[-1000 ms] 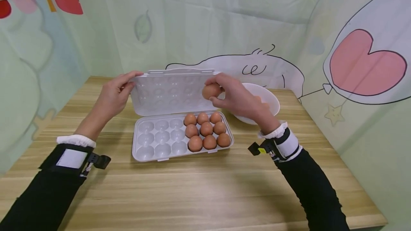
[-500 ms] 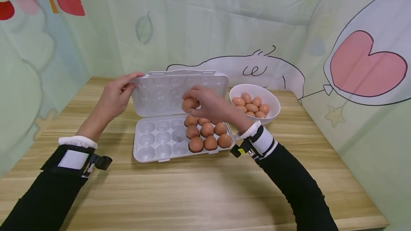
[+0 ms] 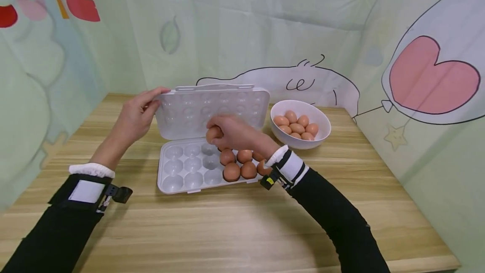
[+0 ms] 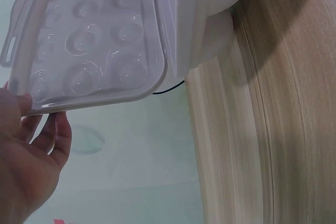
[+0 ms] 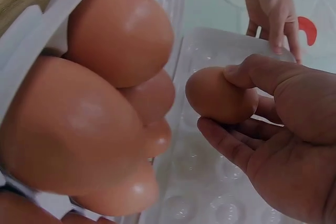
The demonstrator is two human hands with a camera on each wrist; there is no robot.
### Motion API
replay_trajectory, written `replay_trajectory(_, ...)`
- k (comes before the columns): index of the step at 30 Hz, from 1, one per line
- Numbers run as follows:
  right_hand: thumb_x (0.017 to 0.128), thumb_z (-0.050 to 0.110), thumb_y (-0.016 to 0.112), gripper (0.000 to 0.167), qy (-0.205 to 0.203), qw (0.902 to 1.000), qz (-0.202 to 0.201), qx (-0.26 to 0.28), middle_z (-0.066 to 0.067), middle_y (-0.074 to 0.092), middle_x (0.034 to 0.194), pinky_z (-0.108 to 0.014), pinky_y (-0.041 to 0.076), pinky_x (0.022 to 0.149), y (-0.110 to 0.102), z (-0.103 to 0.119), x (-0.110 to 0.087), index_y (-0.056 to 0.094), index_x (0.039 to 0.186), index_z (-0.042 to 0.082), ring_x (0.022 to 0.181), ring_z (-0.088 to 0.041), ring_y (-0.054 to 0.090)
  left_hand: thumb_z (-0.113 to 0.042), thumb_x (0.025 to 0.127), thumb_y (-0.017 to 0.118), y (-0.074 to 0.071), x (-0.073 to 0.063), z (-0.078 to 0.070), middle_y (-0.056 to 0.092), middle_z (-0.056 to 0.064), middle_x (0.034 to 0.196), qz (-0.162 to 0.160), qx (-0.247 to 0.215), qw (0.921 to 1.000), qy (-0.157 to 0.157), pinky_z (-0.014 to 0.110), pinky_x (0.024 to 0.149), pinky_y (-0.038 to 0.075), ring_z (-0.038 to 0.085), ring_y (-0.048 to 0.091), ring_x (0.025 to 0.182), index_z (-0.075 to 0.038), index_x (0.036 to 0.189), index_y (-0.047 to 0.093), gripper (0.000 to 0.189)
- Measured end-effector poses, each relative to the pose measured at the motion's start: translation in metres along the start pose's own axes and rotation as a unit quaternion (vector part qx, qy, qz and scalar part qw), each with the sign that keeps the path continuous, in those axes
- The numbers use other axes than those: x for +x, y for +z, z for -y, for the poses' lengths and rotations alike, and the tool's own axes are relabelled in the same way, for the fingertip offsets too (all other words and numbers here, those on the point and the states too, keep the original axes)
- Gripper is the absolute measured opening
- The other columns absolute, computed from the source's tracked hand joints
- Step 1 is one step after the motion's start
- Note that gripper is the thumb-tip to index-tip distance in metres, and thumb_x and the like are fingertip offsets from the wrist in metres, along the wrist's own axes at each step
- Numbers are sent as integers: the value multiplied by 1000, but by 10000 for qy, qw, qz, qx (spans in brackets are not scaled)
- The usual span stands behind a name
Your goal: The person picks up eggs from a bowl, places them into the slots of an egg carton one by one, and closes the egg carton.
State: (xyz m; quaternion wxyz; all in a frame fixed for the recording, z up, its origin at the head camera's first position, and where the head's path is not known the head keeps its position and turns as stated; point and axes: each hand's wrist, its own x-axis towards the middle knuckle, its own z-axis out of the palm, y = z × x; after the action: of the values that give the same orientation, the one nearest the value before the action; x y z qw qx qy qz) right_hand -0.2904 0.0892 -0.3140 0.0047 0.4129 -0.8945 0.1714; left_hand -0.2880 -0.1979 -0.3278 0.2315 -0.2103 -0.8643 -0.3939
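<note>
My right hand (image 3: pixel 238 133) holds a brown egg (image 3: pixel 214 134) between thumb and fingers, just above the back row of the white egg box (image 3: pixel 177 190). In the right wrist view the egg (image 5: pixel 215 95) appears gripped near one end. Several brown eggs (image 3: pixel 231 172) sit in the box's right-hand cups, partly covered by my right hand and wrist. The cups on the left hold no eggs. With thumb and fingers my left hand (image 3: pixel 135 115) grips the upper left corner of the raised lid (image 3: pixel 174 115). The left wrist view shows the thumb over the lid's (image 4: pixel 81 59) corner.
A white bowl (image 3: pixel 323 125) with several brown eggs (image 3: pixel 297 128) stands behind and to the right of the box. All of it rests on a wooden table (image 3: pixel 212 231). A printed cloth (image 3: pixel 242 33) hangs behind and at both sides.
My right hand has moved left and down with the egg, from near the bowl to above the box's back row. My left hand stays on the lid.
</note>
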Motion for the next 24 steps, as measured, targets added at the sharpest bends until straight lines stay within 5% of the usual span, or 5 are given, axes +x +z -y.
replay_trajectory(9, 92, 11, 73, 7, -222, 9990, 94, -377, 2, 49, 80, -24, 39, 75, 21, -7, 10, 66, 93, 10, 80, -16, 48, 1, 108, 49, 1, -1, -1, 63, 19, 136, -55, 27, 10000, 47, 13, 72, 38, 27, 52, 91, -8, 143, 62, 38)
replay_trajectory(17, 94, 8, 70, 32, -401, 9986, 220, -278, 1, 35, 72, -24, 29, 69, 35, -7, 16, 48, 72, 13, 75, -17, 38, 0, 108, 49, 0, -1, -1, 62, 20, 136, -50, -14, 10000, 53, 15, 71, 37, 28, 52, 90, -8, 143, 61, 38)
replay_trajectory(24, 94, 3, 65, 31, -489, 9982, 280, -217, 2, 34, 72, -23, 27, 69, 43, -6, 14, 49, 69, 12, 74, -17, 35, 2, 107, 50, 0, -1, -1, 62, 23, 136, -58, -190, 9998, 68, 11, 78, 39, 33, 58, 106, -6, 142, 62, 38)
